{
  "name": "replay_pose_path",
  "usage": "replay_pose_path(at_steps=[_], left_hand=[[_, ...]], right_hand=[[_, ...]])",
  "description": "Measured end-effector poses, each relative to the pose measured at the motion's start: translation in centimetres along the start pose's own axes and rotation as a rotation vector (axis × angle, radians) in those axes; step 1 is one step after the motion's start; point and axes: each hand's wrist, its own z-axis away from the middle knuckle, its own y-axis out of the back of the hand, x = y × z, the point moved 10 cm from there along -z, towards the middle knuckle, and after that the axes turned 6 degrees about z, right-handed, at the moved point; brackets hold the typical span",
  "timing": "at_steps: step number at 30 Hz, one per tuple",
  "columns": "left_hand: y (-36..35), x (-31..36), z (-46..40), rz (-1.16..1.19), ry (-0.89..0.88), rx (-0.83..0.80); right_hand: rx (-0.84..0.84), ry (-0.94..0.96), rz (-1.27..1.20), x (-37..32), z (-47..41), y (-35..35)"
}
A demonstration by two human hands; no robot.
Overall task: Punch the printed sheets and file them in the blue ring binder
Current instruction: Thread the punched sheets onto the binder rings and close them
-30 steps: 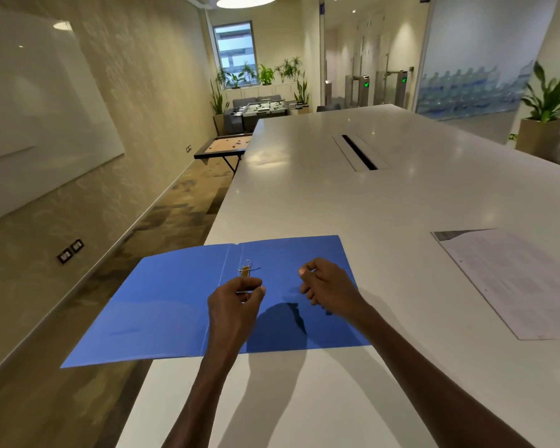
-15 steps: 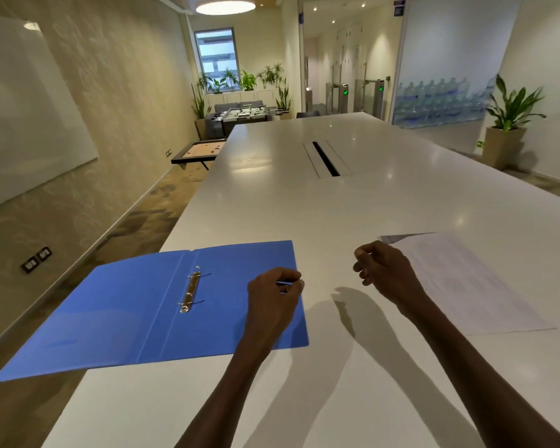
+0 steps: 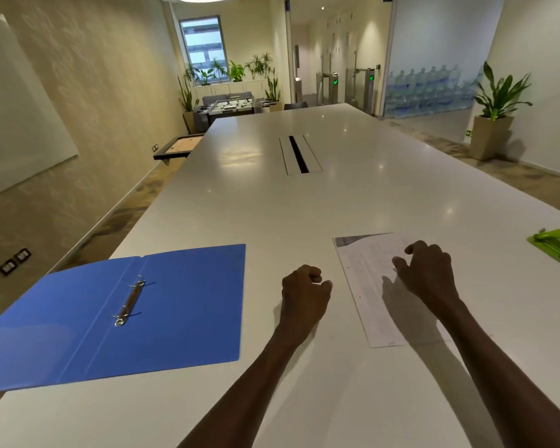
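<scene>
Blue ring binder [image 3: 117, 315] open lower left; printed sheets [image 3: 369, 279] unpunched, right hand [image 3: 429, 274] spread above; left hand [image 3: 304, 291] fisted, empty

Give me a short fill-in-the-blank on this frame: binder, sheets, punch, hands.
1. The blue binder lies ____ on the table, rings showing.
2. The right hand is over the printed ____.
3. The green hole punch sits to the ____ of the sheets.
4. The left hand, loosely curled, is between the binder and the ____.

Missing words: open; sheets; right; sheets
</scene>
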Motion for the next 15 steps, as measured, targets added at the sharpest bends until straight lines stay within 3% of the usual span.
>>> replay_pose_path(at_steps=[6,15], left_hand=[[-4.6,1.5,-1.0,-0.106,0.02,0.031],[-8.2,2.0,-1.1,-0.321,0.014,-0.026]], right_hand=[[-0.151,-0.156,0.159,4.1,-1.3,-0.5],[-0.238,-0.153,0.27,4.7,-2.0,-2.1]])
